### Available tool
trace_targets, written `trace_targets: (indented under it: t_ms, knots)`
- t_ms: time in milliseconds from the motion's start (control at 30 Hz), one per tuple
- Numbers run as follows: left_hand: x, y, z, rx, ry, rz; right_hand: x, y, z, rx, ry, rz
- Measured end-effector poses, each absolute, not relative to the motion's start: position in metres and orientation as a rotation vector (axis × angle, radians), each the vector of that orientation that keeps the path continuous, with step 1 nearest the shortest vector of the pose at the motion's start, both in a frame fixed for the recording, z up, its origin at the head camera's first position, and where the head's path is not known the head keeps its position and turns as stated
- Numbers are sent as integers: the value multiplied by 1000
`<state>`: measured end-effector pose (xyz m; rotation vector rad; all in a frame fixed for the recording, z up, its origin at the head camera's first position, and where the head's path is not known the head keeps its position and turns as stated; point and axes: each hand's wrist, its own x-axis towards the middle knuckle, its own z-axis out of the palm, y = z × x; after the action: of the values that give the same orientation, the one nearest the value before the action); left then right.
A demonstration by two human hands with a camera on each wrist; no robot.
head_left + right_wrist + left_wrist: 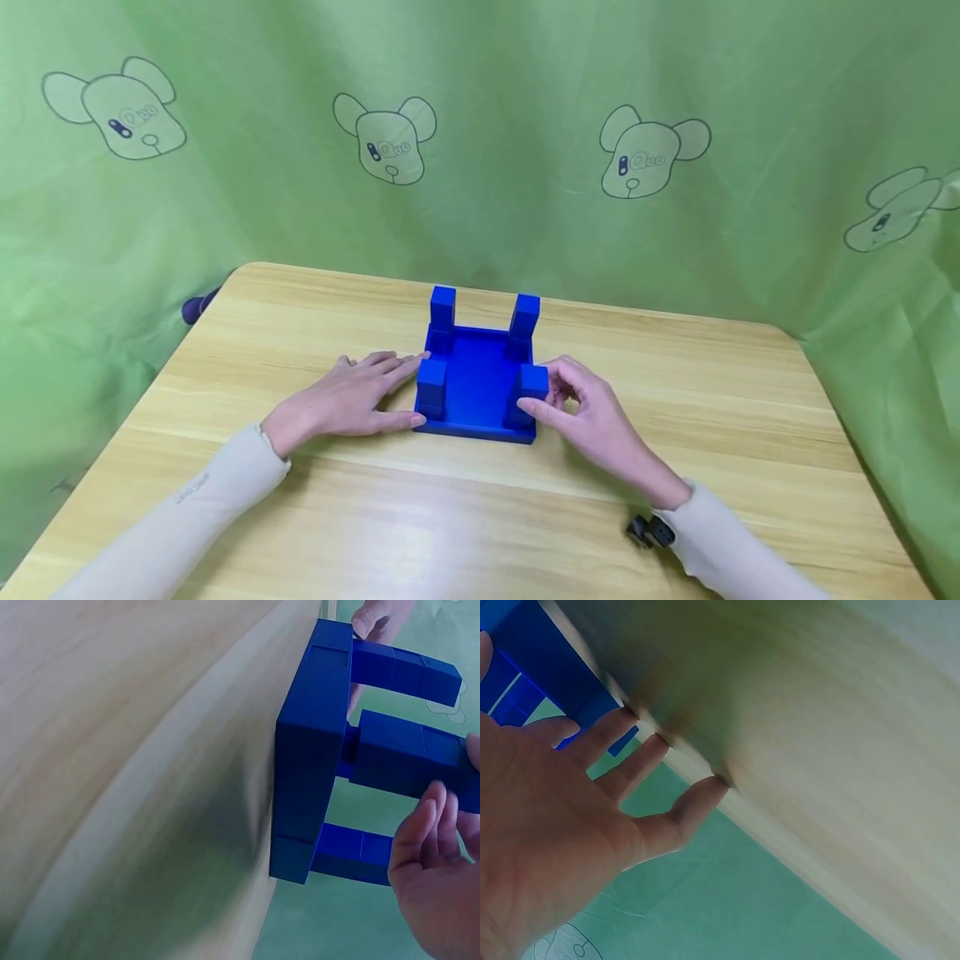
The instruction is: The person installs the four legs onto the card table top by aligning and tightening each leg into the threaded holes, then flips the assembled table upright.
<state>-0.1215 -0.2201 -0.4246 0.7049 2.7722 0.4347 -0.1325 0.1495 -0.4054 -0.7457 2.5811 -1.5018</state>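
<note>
A square blue base [476, 385] with a low rim lies on the tabletop, with a square blue leg standing up at each corner, like a small table upside down. My right hand [596, 417] pinches the near right leg [534, 382] between thumb and fingers. In the right wrist view, a narrow neck shows between this leg [401, 754] and the base [306, 769], leaving a small gap. Spread along the base's left side, my left hand [348, 402] has straight fingers, its thumb tip at the near left corner and its index fingertip farther back. The left palm [547, 840] faces the left wrist camera.
The wood-grain table [360, 533] has a rounded back edge close to a green curtain [510, 217] printed with cartoon heads. A small black device [651, 531] sits at the right sleeve's cuff. Something dark purple [197, 307] shows past the table's left edge.
</note>
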Motion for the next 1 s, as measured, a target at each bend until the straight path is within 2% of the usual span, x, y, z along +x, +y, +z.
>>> trace_targets:
  t_ms: [167, 1000]
  knots:
    - [-122, -219, -425, 714, 2777, 429, -132, 152, -406, -810, 2595, -1501]
    - [-121, -219, -424, 706, 2761, 425, -132, 154, -406, -730, 2492, -1511]
